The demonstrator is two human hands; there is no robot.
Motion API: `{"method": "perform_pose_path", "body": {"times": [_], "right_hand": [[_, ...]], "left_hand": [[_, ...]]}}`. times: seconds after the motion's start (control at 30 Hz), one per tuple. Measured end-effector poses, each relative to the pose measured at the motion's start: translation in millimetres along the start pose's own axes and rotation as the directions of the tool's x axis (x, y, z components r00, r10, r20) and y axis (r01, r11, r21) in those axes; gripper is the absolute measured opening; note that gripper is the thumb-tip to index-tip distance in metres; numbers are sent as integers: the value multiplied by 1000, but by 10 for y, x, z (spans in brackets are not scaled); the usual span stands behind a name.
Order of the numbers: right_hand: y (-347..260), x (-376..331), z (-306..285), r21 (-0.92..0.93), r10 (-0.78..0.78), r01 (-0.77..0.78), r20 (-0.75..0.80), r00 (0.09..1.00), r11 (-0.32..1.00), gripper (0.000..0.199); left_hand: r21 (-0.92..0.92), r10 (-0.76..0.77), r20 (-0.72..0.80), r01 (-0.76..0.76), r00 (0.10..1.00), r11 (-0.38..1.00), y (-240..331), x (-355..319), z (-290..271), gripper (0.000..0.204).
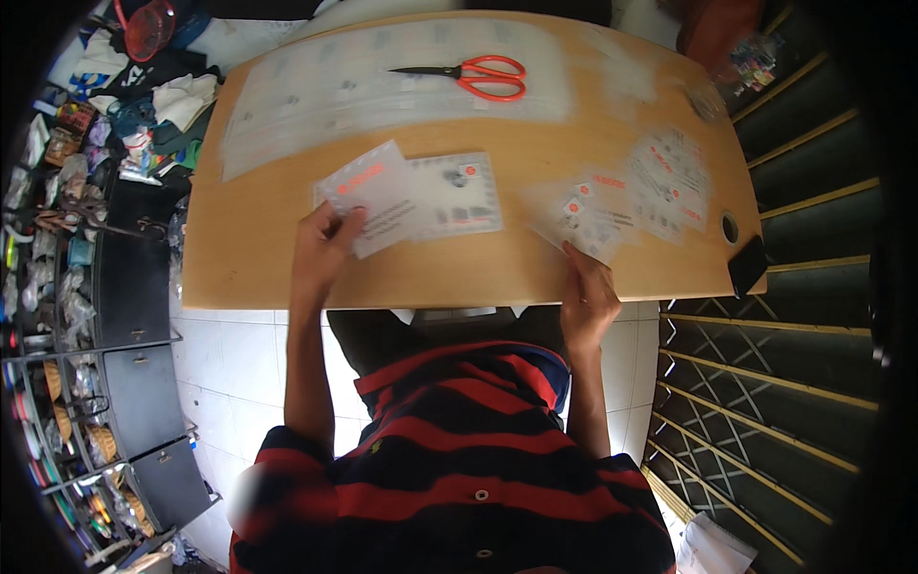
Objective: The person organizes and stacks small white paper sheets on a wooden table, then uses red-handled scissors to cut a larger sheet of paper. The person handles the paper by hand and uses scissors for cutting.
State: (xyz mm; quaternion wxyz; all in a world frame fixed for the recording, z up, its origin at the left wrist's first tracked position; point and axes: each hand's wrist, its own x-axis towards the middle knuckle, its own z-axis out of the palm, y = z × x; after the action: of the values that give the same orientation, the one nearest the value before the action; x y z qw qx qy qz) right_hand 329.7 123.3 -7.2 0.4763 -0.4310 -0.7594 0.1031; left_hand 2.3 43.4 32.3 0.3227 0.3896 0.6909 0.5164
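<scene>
My left hand pinches a translucent printed sheet with orange-red and dark lettering, tilted above the table. It partly covers another printed translucent sheet that lies flat, to its right. My right hand, at the table's near edge, has thumb and forefinger closed on the lower corner of a loose group of printed sheets. How many sheets those fingers grip, I cannot tell. Further right, more overlapping printed sheets lie scattered, with white square marks on them.
Scissors with red handles rest on a wide layer of translucent uncut sheets across the far table. A black flat object sits at the right corner beside a round hole. Crowded shelves stand left, a folding metal gate right.
</scene>
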Motion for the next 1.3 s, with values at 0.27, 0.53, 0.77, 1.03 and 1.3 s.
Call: {"method": "perform_pose_path", "body": {"times": [0.27,0.53,0.77,1.03,1.3], "right_hand": [[-10,14,63,0,28,-28,-49,998,1000,24],[-150,27,81,-41,31,-35,-116,993,999,27],[-708,157,509,232,-215,215,-26,976,949,28],[-757,173,813,258,-256,222,107,961,940,28],[-114,288,155,-266,63,-37,90,994,963,45]], "left_hand": [[207,-47,-29,52,998,977,-310,177,-491,25],[612,278,-265,-62,923,788,-249,140,-396,22],[-9,103,102,-103,989,995,289,-342,539,18],[-12,106,37,-105,994,994,-13,281,603,15],[416,259,-101,-196,961,888,-69,441,517,18]]}}
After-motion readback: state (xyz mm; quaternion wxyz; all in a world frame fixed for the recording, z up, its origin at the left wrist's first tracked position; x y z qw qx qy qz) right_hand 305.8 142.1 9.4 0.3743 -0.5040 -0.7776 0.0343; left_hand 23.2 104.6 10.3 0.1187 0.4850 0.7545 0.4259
